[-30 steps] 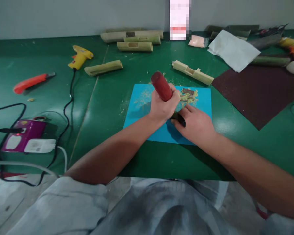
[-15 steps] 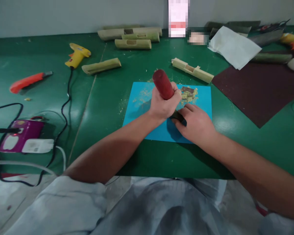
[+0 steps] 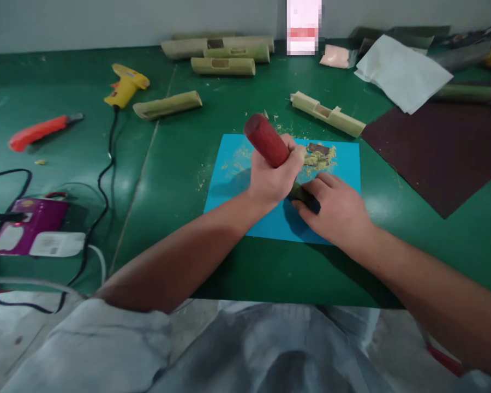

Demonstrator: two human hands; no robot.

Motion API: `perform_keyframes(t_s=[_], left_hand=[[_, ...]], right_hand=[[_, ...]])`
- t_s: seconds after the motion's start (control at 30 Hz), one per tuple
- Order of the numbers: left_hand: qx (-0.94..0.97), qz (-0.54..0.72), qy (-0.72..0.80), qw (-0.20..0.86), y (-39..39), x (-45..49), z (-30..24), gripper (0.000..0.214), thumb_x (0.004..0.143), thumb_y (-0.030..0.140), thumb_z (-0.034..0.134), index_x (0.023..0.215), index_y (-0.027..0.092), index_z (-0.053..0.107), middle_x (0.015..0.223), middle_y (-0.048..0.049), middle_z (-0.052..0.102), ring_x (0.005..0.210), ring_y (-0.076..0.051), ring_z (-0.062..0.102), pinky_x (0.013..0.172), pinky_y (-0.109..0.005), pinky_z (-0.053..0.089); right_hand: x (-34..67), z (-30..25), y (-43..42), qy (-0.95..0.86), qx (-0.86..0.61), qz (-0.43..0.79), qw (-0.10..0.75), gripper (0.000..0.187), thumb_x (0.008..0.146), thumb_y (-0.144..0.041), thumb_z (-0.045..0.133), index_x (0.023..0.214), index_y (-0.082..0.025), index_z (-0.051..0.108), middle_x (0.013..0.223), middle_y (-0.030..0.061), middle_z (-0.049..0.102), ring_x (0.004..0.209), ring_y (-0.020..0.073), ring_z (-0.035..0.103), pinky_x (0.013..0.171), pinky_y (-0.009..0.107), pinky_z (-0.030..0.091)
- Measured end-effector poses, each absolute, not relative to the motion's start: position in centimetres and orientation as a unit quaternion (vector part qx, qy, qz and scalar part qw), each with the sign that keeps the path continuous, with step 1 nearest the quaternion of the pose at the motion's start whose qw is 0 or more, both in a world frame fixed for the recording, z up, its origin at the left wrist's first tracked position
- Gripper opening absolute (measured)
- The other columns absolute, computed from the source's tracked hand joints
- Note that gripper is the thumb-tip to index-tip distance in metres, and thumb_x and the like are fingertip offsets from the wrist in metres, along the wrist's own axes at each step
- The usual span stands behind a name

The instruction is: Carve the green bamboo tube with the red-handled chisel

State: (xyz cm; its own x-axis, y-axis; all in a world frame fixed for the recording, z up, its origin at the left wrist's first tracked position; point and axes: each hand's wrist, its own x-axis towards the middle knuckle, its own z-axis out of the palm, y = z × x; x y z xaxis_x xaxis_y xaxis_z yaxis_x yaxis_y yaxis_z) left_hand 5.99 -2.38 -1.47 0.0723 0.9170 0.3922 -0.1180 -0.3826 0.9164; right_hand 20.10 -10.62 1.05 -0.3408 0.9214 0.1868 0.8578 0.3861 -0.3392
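My left hand is wrapped round the thick red handle of a tool, tilted with its butt up and to the left. The tool's lower end is hidden by the hand. Close by, the fingers of my right hand close on a dark green bamboo piece, mostly covered by both hands. Both hands are over a blue sheet. Yellowish shavings and brown scraps lie on the sheet just beyond my hands.
Notched bamboo tubes lie at the back, another notched tube nearer. On the left are a yellow glue gun, a red-handled cutter and a purple power box with cables. White paper overlaps a brown sheet at right.
The red handle's butt has tipped further left, and more of the green bamboo piece shows between my hands. My right hand has shifted slightly right. The whole view has moved a little.
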Motion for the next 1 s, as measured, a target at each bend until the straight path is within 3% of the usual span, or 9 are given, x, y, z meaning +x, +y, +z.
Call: perform_keyframes(t_s=[0.33, 0.63, 1.0], left_hand=[[0.663, 0.577, 0.294, 0.376, -2.6, 5.3, -1.0, 0.042, 0.095, 0.044, 0.069, 0.062, 0.024, 0.051, 0.057, 0.0020, 0.044, 0.053, -0.013, 0.042, 0.051, -0.032, 0.037], [0.655, 0.582, 0.285, 0.389, -3.0, 5.5, -0.8, 0.045, 0.091, 0.028, 0.070, 0.056, 0.022, 0.044, 0.053, 0.0034, 0.041, 0.048, -0.009, 0.035, 0.045, -0.030, 0.032], [0.633, 0.573, 0.319, 0.411, -2.7, 4.9, -0.8, 0.044, 0.095, 0.049, 0.070, 0.065, 0.023, 0.052, 0.059, 0.0020, 0.045, 0.056, -0.013, 0.048, 0.057, -0.033, 0.041]], right_hand=[[20.4, 1.0, -10.6, -0.818, -0.539, 0.088, 0.180, 0.024, 0.094, -0.038, 0.063, 0.090, -0.016, 0.071, 0.087, 0.0095, 0.066, 0.085, 0.0252, 0.060, 0.073, 0.036, 0.045], [19.8, 1.0, -10.8, -0.821, -0.531, 0.095, 0.188, 0.024, 0.096, -0.034, 0.058, 0.090, -0.016, 0.071, 0.087, 0.0096, 0.066, 0.081, 0.0234, 0.058, 0.069, 0.036, 0.040], [20.2, 1.3, -10.6, -0.804, -0.553, 0.112, 0.186, 0.021, 0.094, -0.036, 0.062, 0.090, -0.017, 0.070, 0.088, 0.0086, 0.066, 0.084, 0.0237, 0.059, 0.070, 0.035, 0.042]])
